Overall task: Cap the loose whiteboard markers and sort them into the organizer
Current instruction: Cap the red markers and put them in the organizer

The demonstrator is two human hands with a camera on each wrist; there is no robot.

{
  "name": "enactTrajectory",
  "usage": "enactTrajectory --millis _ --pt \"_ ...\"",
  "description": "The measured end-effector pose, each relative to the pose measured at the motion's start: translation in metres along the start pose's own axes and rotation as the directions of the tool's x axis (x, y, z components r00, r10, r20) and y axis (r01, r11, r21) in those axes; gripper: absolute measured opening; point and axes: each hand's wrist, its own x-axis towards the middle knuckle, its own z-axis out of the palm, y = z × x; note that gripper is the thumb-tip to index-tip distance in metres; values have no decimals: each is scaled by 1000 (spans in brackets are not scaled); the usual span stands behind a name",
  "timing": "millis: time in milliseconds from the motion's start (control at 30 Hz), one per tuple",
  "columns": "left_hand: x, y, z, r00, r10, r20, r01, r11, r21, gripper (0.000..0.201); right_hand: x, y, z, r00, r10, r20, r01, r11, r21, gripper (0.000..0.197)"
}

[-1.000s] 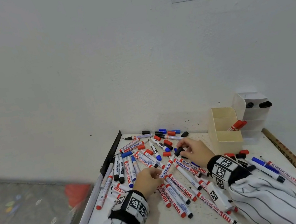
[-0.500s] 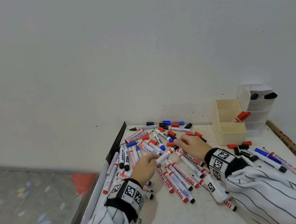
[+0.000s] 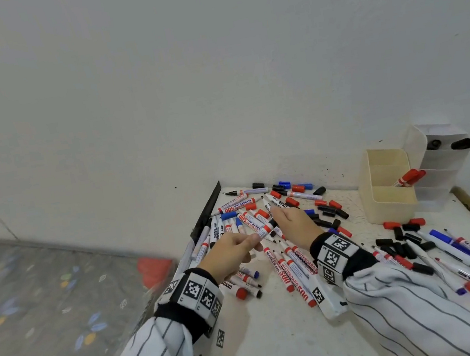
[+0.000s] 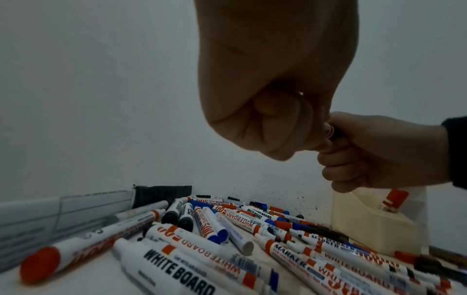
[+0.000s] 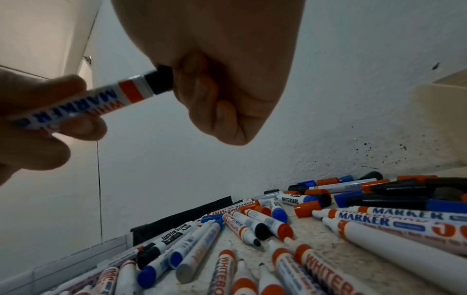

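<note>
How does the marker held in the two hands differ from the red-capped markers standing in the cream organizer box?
The held marker is lifted above the table, nearly level, between the left hand and right hand; the red-capped markers lean inside the cream organizer box. Its cap is black, theirs red. Both have white barrels.

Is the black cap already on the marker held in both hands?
On, apparently: in the right wrist view the black cap meets the marker barrel with no tip showing. Whether it is pressed fully home cannot be told.
</note>
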Motion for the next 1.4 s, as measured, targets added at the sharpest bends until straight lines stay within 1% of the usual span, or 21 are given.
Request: enactTrajectory --millis 67,133,167,233,300,367,433,500,567,600,633,700,767,867,967,1033,1100,1200,1267,1333,1400 --pt "-4 -2 -3 989 -105 101 122 975 -186 35 0 -2 2 999 -43 12 43 999 7 43" --pt "-6 -7 -5 965 -178 195 231 926 -298 35 -2 -4 3 995 -93 44 93 996 3 42" --pt "-7 -10 -6 953 -199 229 267 909 -320 35 -4 -4 4 992 -109 62 110 994 -6 42" --pt "-7 -14 -7 940 -217 264 295 904 -310 34 -8 -2 5 988 -123 96 127 991 -34 40" --pt "-6 -18 -6 947 -200 250 261 934 -245 33 -9 2 4 984 -123 126 132 989 -60 38" --pt "-4 -20 -3 971 -147 190 176 974 -140 33 -7 5 2 980 -121 158 138 985 -105 36" --pt "0 -24 -1 990 -88 111 88 996 6 39 -2 9 0 978 -102 179 132 978 -161 34" --pt "5 -33 -1 999 -40 -16 43 983 181 43 4 14 -4 986 -89 144 117 973 -197 33" --pt "8 -47 -6 986 5 -169 55 935 352 32 9 19 -10 995 -75 61 86 976 -201 32" --pt "8 -55 -9 979 22 -204 69 902 427 27 11 22 -14 997 -70 18 72 978 -198 31" --pt "8 -61 -11 980 25 -197 79 861 502 24 12 24 -18 997 -69 -19 64 977 -203 31" --pt "8 -71 -11 992 11 -127 73 769 635 23 13 28 -25 995 -69 -71 52 974 -222 29" --pt "8 -74 -9 997 25 -78 38 703 710 23 14 32 -30 992 -65 -110 38 971 -234 28" --pt "12 -71 -4 998 61 -28 -18 644 765 24 14 38 -36 983 -56 -172 10 966 -257 27" --pt "18 -65 -1 999 33 39 -51 613 788 28 12 41 -44 978 -55 -203 0 965 -262 27" --pt "22 -62 1 996 12 85 -77 559 826 33 11 43 -53 972 -53 -229 -8 967 -256 25" --pt "26 -59 2 995 9 104 -94 505 858 36 8 45 -64 965 -60 -257 -9 966 -258 22" --pt "29 -60 6 993 30 110 -111 473 874 36 4 52 -82 949 -72 -307 -9 967 -256 22" --pt "30 -63 7 992 81 98 -125 457 881 33 3 57 -94 936 -69 -345 -23 966 -256 21" --pt "32 -65 6 986 149 74 -136 468 873 29 3 61 -107 914 -70 -399 -37 966 -254 22" --pt "36 -62 5 980 194 35 -133 519 845 29 3 63 -123 883 -62 -465 -61 968 -245 25"
